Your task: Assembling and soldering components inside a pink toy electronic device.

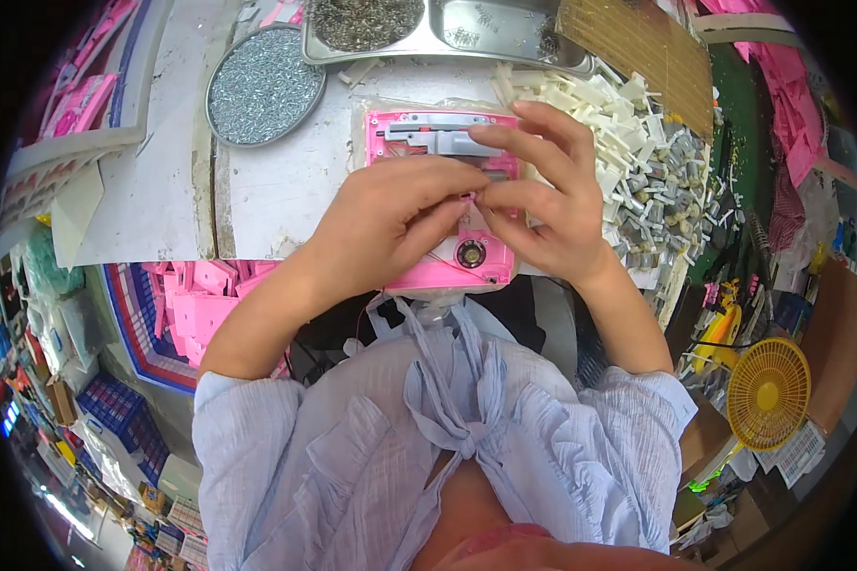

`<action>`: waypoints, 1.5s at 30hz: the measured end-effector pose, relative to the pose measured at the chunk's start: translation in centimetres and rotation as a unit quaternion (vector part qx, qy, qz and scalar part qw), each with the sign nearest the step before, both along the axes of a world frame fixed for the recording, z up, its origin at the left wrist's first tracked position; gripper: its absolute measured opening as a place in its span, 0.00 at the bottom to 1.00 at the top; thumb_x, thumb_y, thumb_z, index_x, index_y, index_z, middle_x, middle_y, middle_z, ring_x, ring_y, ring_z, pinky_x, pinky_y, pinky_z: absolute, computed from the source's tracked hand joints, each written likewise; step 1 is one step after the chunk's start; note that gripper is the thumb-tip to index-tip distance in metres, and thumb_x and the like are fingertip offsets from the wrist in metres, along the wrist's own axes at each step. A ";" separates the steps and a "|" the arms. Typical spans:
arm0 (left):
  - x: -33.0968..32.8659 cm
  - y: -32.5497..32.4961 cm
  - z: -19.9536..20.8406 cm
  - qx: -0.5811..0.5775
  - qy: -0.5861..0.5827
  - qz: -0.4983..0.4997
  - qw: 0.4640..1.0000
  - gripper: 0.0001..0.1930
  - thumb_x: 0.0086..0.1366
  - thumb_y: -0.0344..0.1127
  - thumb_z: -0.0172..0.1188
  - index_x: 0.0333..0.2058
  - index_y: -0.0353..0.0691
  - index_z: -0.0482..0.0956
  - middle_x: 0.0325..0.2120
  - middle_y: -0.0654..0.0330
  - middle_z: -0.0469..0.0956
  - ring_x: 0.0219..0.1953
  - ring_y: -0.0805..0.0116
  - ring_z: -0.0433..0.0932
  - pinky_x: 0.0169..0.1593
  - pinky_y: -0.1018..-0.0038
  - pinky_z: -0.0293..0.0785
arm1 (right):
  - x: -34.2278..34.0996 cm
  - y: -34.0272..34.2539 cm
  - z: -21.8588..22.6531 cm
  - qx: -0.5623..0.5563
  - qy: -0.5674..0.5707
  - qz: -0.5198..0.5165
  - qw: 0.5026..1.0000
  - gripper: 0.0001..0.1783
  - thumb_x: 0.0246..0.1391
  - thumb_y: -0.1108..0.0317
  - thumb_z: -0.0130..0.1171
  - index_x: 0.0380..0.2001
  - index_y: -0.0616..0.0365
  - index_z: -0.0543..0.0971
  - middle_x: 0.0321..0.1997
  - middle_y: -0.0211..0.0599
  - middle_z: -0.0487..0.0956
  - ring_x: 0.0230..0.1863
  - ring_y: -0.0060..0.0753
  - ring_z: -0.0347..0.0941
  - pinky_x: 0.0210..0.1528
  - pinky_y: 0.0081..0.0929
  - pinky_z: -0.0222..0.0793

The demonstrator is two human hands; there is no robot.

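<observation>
A pink plastic housing (428,277) lies in front of me at the table's near edge. Across its far part runs a grey plastic mechanism (448,140), and thin wires show inside. A round dark part with a metallic centre (470,252) sits near its lower right corner. Over the housing's middle, my left hand (383,214) has thumb and forefinger closed in a pinch. My right hand (554,190) meets it there, thumb and forefinger pinched, other fingers raised over the grey mechanism. Whatever lies between the fingertips is too small and covered to make out.
A round tray of silvery screws (267,86) stands at the far left, beside a metal compartment tray (381,55) of small parts. White plastic pieces (619,133) and metal-bodied parts (671,190) heap at right. Below left, a crate (143,333) holds pink pieces. A yellow fan (769,394) stands right.
</observation>
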State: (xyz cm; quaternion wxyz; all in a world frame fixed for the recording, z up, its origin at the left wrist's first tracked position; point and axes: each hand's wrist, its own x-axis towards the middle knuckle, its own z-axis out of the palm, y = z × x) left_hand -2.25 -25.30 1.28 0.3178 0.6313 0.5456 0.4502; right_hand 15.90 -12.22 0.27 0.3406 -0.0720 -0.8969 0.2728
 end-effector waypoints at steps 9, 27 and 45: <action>-0.6 0.3 0.3 -0.027 0.087 -0.032 0.995 0.07 0.61 0.25 0.65 0.38 0.37 0.81 0.34 0.54 0.82 0.34 0.54 0.82 0.38 0.65 0.78 | 4.3 -1.9 1.0 -0.026 -0.059 -0.128 0.990 0.14 0.37 0.74 0.75 0.31 0.51 0.83 0.53 0.37 0.83 0.61 0.53 0.69 0.59 0.43 0.68; -0.6 -0.6 0.0 0.013 0.086 0.052 0.995 0.08 0.59 0.22 0.66 0.38 0.36 0.83 0.34 0.55 0.83 0.36 0.56 0.84 0.40 0.69 0.80 | 2.4 -0.2 0.1 -0.036 -0.143 -0.098 0.984 0.15 0.38 0.69 0.75 0.34 0.56 0.84 0.59 0.38 0.79 0.65 0.55 0.65 0.65 0.48 0.63; -0.3 0.6 -1.2 0.059 0.086 0.013 0.994 0.08 0.58 0.21 0.67 0.37 0.36 0.81 0.44 0.56 0.85 0.36 0.63 0.86 0.36 0.71 0.82 | 2.2 0.8 -0.3 -0.044 -0.139 -0.063 0.987 0.14 0.39 0.71 0.73 0.33 0.54 0.82 0.59 0.33 0.78 0.64 0.54 0.63 0.65 0.46 0.64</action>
